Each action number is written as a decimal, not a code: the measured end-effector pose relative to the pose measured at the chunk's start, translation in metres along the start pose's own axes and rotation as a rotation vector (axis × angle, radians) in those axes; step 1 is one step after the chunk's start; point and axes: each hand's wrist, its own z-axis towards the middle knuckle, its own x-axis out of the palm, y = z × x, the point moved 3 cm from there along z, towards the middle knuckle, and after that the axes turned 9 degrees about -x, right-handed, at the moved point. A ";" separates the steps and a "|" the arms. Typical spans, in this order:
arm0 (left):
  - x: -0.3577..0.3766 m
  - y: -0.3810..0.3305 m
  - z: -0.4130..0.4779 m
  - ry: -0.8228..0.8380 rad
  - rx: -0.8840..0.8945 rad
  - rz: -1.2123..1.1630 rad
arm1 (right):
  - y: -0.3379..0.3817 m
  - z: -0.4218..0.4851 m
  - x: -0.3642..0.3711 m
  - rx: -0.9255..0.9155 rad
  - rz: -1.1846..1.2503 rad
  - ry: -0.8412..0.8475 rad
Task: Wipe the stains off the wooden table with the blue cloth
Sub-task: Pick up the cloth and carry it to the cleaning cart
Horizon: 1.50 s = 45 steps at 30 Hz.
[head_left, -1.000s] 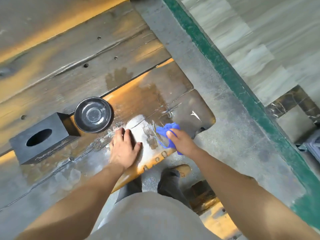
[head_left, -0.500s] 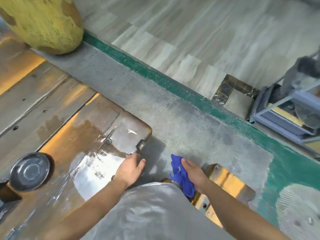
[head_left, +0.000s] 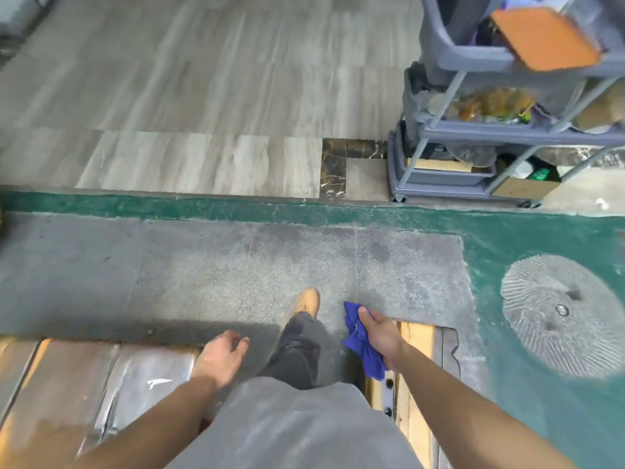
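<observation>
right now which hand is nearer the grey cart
Right. The right hand, gripping the blue cloth, is below and left of the cart. The left hand hovers over the table edge, farther left.

Brightness: pretty even, soft daylight-ish light, nothing really dark.
Glare: the wet wooden table (head_left: 101,377) at lower left throws back a pale white sheen.
Shadow: a dark band lies on the grey floor (head_left: 169,272) along the table edge, plus a patch under the person's leg.
Blur: the grey cart (head_left: 473,137) at upper right is smeared, its orange lid soft-edged; the pale floorboards look streaky.
Sharpness: the blue cloth (head_left: 362,343) and both forearms are fairly crisp.
Distortion: wide-angle bend, the green strip (head_left: 203,206) curves toward the edges.
</observation>
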 end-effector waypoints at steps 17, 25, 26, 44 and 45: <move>-0.070 -0.324 0.178 0.264 0.273 0.431 | 0.140 0.136 -0.143 0.062 -0.227 -0.291; -0.021 -0.514 0.178 0.358 0.551 0.564 | 0.120 0.146 -0.249 0.213 -0.104 -0.505; -0.012 -0.534 0.179 0.367 0.567 0.566 | 0.119 0.148 -0.263 0.222 -0.089 -0.517; 0.082 -0.792 0.147 0.254 0.439 0.430 | 0.229 0.262 -0.516 0.063 -0.082 -0.370; 0.077 -0.802 0.143 0.236 0.436 0.405 | 0.243 0.270 -0.523 0.026 -0.081 -0.344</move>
